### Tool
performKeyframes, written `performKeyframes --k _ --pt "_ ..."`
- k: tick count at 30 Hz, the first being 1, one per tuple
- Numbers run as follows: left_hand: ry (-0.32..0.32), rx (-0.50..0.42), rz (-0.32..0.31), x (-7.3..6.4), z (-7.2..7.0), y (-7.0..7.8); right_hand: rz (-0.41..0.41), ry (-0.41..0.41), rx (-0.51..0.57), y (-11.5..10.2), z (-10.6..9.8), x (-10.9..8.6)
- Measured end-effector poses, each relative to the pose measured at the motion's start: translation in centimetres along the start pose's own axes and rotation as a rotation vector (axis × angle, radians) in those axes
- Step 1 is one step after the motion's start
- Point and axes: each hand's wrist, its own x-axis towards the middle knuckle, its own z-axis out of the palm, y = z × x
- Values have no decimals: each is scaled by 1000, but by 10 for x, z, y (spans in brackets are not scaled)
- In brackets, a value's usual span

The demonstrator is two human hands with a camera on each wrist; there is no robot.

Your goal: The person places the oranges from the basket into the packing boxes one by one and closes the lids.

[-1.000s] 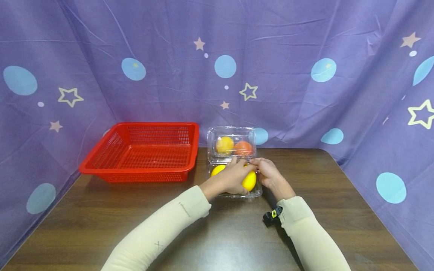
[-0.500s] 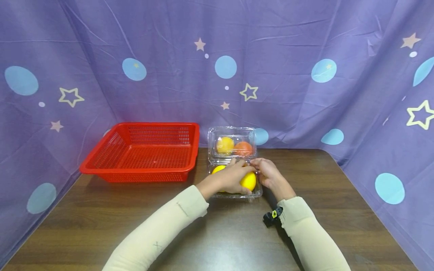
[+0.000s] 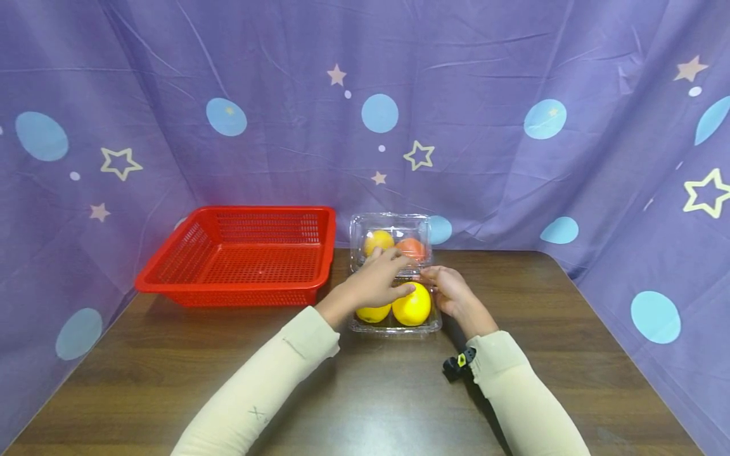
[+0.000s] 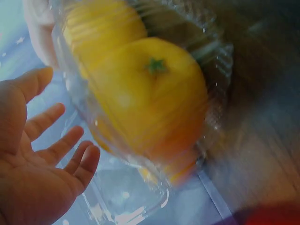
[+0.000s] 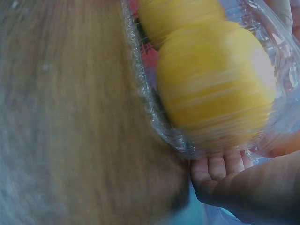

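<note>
A clear plastic clamshell box stands on the table with its lid raised at the back. Two yellow oranges lie side by side in the front part; a green stem mark shows on one orange in the left wrist view. Through the lid appear a yellow fruit and an orange-red one; whether inside or behind it I cannot tell. My left hand hovers over the oranges, fingers spread, holding nothing. My right hand pinches the box's right edge near the hinge.
A red plastic basket with slotted walls stands left of the box. The brown wooden table reaches back to a purple curtain. A black wrist camera sits under my right wrist.
My left hand has let go of the right-hand orange and moved up and left, uncovering both oranges in front. The right hand stays at the box's edge.
</note>
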Motion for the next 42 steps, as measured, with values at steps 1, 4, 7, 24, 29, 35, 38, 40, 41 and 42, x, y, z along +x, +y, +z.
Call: performKeyframes --k 1,4,7,24,29,35,38,40,41,42 --pt "23 5 -12 0 -2 -2 1 2 0 0 0 0" --pt "106 1 -40 2 -8 -8 0 9 -4 0 1 0" --pt "206 -32 -65 3 -14 -14 -5 10 -9 0 1 0" --pt "476 -241 -277 4 -29 -38 -4 16 -35 0 0 2" --pt "511 -263 -322 4 -29 -42 -1 20 -47 -1 0 2" --pt "528 -282 -384 7 -24 -46 10 29 -36 0 -1 3" --pt "525 -299 -408 9 -23 -48 14 32 -37 1 -1 3" --pt "526 -310 -414 10 -22 -48 13 32 -38 1 -1 2" --pt "526 -315 -418 10 -22 -49 12 30 -38 1 -1 2" --pt "528 -318 -421 10 -22 -49 11 28 -37 1 -1 2"
